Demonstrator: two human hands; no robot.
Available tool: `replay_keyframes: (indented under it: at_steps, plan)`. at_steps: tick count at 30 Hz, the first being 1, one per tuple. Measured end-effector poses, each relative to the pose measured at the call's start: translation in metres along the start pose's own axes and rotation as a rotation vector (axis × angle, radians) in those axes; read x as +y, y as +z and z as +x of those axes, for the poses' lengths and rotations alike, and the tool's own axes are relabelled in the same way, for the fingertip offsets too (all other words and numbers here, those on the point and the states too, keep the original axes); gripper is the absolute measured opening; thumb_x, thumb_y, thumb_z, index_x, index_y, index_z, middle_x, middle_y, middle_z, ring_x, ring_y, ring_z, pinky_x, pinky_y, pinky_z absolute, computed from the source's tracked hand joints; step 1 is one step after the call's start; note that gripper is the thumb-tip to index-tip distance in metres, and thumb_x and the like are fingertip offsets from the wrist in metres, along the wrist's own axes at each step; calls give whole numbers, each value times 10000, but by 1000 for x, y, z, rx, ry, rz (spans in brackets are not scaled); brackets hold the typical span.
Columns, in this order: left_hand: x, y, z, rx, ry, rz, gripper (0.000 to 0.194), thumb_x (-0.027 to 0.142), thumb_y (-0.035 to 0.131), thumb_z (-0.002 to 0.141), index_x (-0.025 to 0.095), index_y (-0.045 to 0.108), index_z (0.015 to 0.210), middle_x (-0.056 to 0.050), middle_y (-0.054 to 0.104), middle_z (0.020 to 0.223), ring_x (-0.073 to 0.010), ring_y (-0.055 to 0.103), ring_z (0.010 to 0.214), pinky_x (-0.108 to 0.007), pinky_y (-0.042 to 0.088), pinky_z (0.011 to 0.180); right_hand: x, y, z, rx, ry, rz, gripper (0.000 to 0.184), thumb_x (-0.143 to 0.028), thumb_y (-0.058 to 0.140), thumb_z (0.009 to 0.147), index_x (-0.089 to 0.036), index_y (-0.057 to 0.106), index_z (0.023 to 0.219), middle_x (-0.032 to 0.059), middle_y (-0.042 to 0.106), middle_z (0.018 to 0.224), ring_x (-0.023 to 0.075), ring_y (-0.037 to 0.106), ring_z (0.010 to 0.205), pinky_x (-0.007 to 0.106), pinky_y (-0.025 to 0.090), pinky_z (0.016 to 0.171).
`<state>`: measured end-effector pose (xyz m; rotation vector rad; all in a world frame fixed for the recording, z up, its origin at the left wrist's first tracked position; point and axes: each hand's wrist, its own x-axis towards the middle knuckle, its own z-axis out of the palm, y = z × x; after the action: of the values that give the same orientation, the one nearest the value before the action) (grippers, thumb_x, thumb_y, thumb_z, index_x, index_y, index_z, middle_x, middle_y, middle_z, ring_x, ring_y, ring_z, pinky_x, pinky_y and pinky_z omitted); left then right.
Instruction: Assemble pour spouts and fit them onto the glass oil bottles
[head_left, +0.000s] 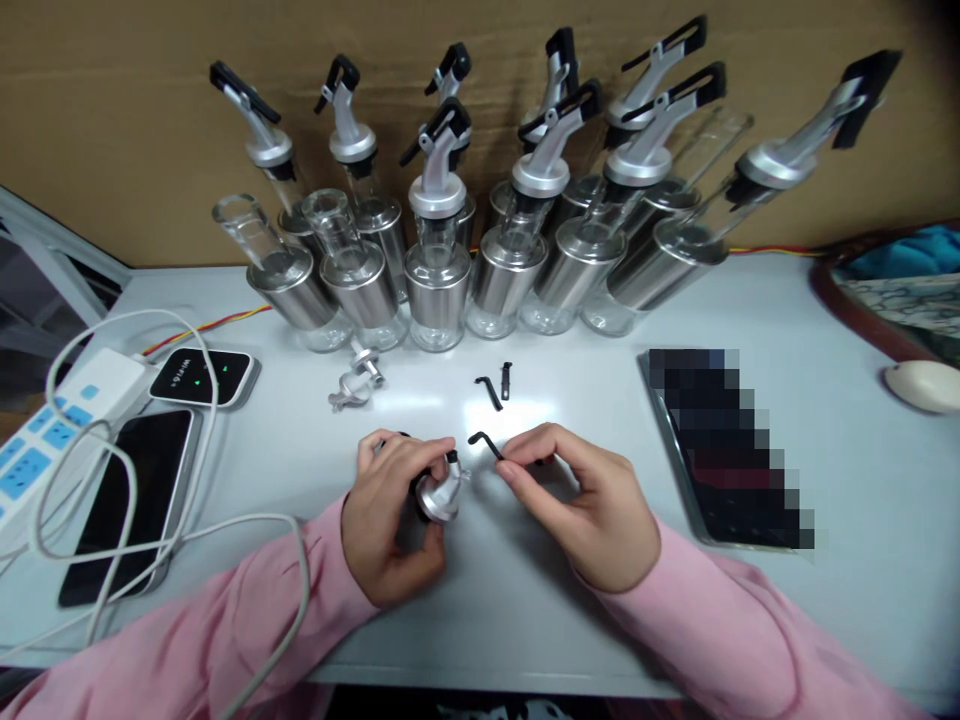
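Note:
My left hand (397,515) is closed around a silver bottle pourer (441,495), whose spout has a small black tip pointing up. Between the thumb and fingers of my right hand (581,495) is a bent black lever (486,441), held just right of the pourer and apart from it. Beyond my hands, two more small black levers lie on the table, one bent (489,393) and one straighter lever (506,381). Further left lie loose silver pourer parts (357,379) with no black lever on them.
Several glass bottles with steel sleeves (437,300) stand in rows at the back, most topped with pourers. A phone (720,450) lies at right. At left are another phone (131,505), a Wi-Fi device (202,376), a power strip (67,440) and a looped white cable (300,560).

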<state>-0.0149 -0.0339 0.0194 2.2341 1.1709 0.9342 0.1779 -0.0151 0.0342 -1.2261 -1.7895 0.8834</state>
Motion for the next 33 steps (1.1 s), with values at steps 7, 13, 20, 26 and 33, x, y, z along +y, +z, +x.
replay_keyframes:
  at_steps: [7, 13, 20, 26, 33]
  plan:
    - [0, 3, -2, 31, -16, 1, 706, 120, 425, 604, 186, 278, 1291, -9, 511, 816, -172, 493, 749, -380, 300, 847, -1, 4, -2, -59, 87, 190, 110, -188, 590, 768, -183, 529, 676, 11, 627, 672, 126, 586, 637, 255, 444, 569]
    - [3, 5, 1, 70, -9, 34, 709, 144, 436, 620, 181, 279, 1310, -13, 498, 800, -180, 487, 760, -362, 335, 805, -3, 5, -2, -61, 41, 215, 119, -179, 595, 765, -182, 526, 668, 12, 620, 668, 123, 579, 624, 254, 443, 562]
    - [-1, 4, -3, -14, 9, 40, 775, 151, 444, 611, 180, 218, 1351, -17, 511, 832, -189, 498, 791, -383, 314, 851, -3, 5, -3, -40, -20, 228, 115, -158, 598, 772, -183, 521, 690, 12, 611, 686, 120, 579, 643, 254, 449, 575]
    - [1, 4, -3, -36, 20, 63, 753, 163, 437, 618, 180, 237, 1343, -11, 514, 820, -178, 517, 768, -395, 295, 860, -2, 6, -2, -75, -55, 202, 116, -147, 600, 772, -184, 525, 692, 6, 613, 693, 112, 578, 642, 253, 457, 588]
    - [0, 2, -2, -78, 27, 118, 623, 166, 421, 625, 190, 352, 1244, -12, 530, 794, -184, 533, 772, -397, 291, 860, 0, 9, -4, -133, -33, 194, 118, -150, 620, 757, -178, 534, 680, 8, 622, 691, 110, 585, 638, 253, 459, 595]
